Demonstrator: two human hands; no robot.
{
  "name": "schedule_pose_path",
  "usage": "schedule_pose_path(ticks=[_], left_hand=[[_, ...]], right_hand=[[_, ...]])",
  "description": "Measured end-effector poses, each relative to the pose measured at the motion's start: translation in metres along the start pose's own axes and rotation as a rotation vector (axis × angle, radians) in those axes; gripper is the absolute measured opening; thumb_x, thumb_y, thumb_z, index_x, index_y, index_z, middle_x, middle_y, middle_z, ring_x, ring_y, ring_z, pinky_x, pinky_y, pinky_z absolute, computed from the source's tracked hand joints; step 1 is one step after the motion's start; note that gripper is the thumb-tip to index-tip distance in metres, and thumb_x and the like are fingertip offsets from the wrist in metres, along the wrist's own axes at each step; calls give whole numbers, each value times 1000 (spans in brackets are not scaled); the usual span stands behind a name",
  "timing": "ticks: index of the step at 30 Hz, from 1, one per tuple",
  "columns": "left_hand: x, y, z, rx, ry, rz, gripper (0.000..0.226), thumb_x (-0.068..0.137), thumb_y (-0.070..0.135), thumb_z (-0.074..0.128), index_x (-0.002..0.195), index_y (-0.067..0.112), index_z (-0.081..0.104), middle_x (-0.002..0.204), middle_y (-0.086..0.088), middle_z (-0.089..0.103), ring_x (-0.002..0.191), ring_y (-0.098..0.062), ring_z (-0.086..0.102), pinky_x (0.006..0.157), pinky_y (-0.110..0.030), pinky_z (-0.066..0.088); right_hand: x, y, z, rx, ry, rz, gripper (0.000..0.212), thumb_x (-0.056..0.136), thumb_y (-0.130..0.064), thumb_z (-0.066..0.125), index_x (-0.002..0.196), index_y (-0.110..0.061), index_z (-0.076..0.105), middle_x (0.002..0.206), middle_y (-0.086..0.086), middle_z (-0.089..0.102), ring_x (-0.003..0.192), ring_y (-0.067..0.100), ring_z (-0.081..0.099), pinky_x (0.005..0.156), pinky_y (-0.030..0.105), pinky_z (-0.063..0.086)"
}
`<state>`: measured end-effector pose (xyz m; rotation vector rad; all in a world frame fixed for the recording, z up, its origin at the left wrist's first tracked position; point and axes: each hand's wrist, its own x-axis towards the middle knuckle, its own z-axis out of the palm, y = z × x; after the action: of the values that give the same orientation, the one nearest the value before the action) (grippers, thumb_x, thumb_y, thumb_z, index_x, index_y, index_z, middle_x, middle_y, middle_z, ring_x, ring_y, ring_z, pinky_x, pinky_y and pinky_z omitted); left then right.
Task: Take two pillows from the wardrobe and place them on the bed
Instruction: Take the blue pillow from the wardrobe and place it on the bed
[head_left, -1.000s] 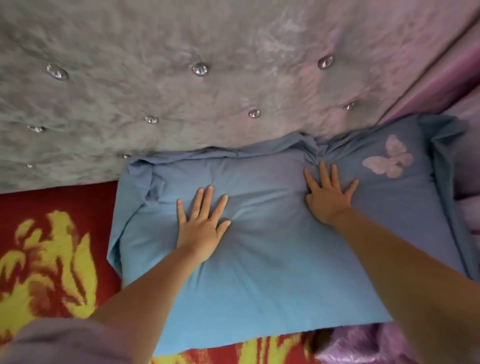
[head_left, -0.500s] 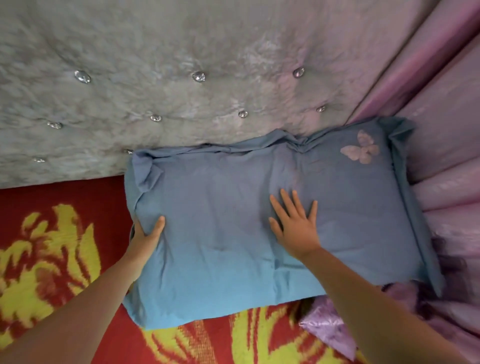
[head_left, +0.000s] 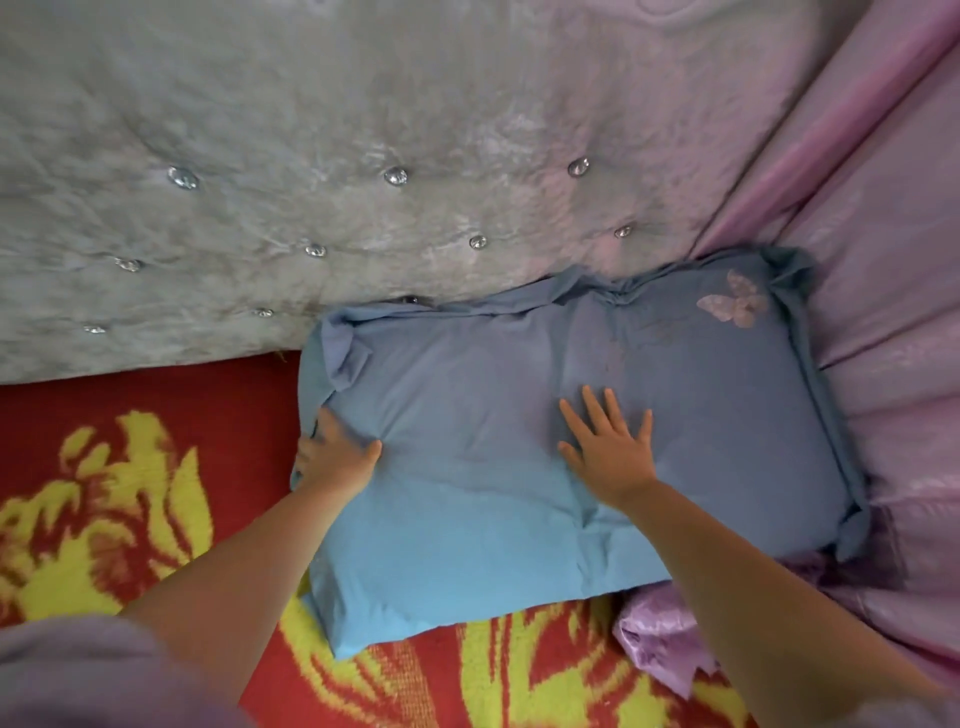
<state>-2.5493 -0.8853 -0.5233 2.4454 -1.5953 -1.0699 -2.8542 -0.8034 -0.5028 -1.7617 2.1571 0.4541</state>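
We settle a blue pillow (head_left: 545, 457) against the grey headboard (head_left: 363, 208) at twelve o'clock: our left hand (head_left: 337, 457) pinches its nine-o'clock edge, our right hand (head_left: 610, 452) presses flat, fingers spread. Only this one pillow shows on the bed (head_left: 130, 493); the second seems still to be placed.

The bed's red and yellow blanket (head_left: 156, 467) carries a blue pillow (head_left: 493, 467) lying flat, its far edge touching the grey tufted headboard (head_left: 363, 130).

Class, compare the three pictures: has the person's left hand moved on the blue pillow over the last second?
Yes. The left hand has slid from the middle of the blue pillow out to its left edge, by the red and yellow blanket, gripping there.
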Motion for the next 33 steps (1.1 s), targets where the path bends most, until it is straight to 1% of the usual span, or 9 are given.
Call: schedule_pose_path(ticks=[2,4,7,10,13,16,23,27,33], left_hand=[[-15,29,-17,152,6,168,82,88,39,57,150,23,5,154,-19,19,141,-37,23,112,-53,28],[-35,61,-35,270,-30,382,76,91,35,53,151,21,8,155,-17,19,142,-34,22,113,-50,28],[-67,103,-72,365,-32,628,66,93,31,50,150,19,18,148,-14,34,135,-30,36,106,-44,38],[-84,131,-118,400,54,807,59,94,28,49,147,19,26,140,-11,44,129,-28,44,101,-42,42],[-85,146,-168,401,177,863,53,94,27,46,145,22,32,131,-10,51,118,-31,52,93,-41,45],[-85,139,-210,364,249,890,49,95,26,44,143,22,36,130,-10,54,116,-31,53,91,-40,45],[-80,60,-325,382,303,1102,49,93,27,48,140,22,40,122,-11,59,111,-32,56,87,-41,49],[-68,14,-405,402,363,1125,50,94,29,46,142,22,37,126,-11,59,113,-31,56,86,-40,49],[-89,22,-445,420,328,1213,51,95,30,44,144,18,36,132,-12,55,120,-31,52,93,-40,46]], right_hand=[[-7,-2,-24,22,-19,11,57,100,-45,27,152,-34,6,162,-3,-5,149,21,-7,112,65,-1],[-16,-4,-59,53,-31,-4,54,100,-39,32,151,-29,16,161,2,7,148,20,6,114,61,7],[-31,-4,-122,120,35,-42,50,99,-34,37,147,-22,29,155,8,24,140,25,29,110,48,32],[-42,-2,-188,143,183,-86,50,99,-36,40,145,-19,33,149,7,32,131,28,40,101,43,43],[-51,-6,-247,138,305,-95,49,98,-37,42,143,-19,35,147,5,36,126,30,47,95,42,46],[-68,-26,-283,128,341,-77,49,98,-36,43,143,-20,34,147,5,35,126,32,47,98,43,46],[-128,-126,-328,27,422,-18,48,98,-39,39,144,-25,32,146,2,37,122,29,51,91,45,47],[-150,-192,-351,-13,476,0,49,99,-41,37,144,-25,29,145,2,38,122,28,51,89,44,48],[-169,-267,-361,26,510,67,49,99,-43,35,145,-26,28,144,3,39,118,29,54,82,42,49]])
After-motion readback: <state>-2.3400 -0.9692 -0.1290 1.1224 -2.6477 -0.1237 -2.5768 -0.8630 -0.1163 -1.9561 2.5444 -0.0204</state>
